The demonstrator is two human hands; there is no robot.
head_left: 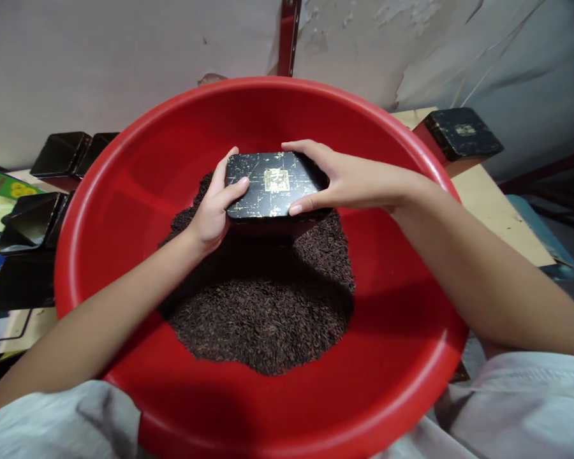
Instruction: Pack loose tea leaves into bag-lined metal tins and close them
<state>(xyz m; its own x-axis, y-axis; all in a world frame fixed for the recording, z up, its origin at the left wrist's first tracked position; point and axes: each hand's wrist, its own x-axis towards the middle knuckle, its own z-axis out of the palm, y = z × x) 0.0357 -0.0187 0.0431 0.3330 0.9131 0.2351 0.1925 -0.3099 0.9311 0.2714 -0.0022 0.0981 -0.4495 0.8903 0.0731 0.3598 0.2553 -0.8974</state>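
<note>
In the head view, the left hand (214, 210) and right hand (338, 178) clasp opposite sides of a black tin (270, 199) at upper centre, thumbs on its lid, above dark loose leaves (268, 325) in a red basin (392, 261); a similar tin (463, 131) sits upper right.

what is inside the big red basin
A heap of dark, loose bits lies in the red basin. The black tin, held over it by the left hand and right hand, hides part; what lies below the surface is covered.

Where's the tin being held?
In the head view's upper middle, the tin is between the left hand and right hand, over dark grains in the red basin.
</note>
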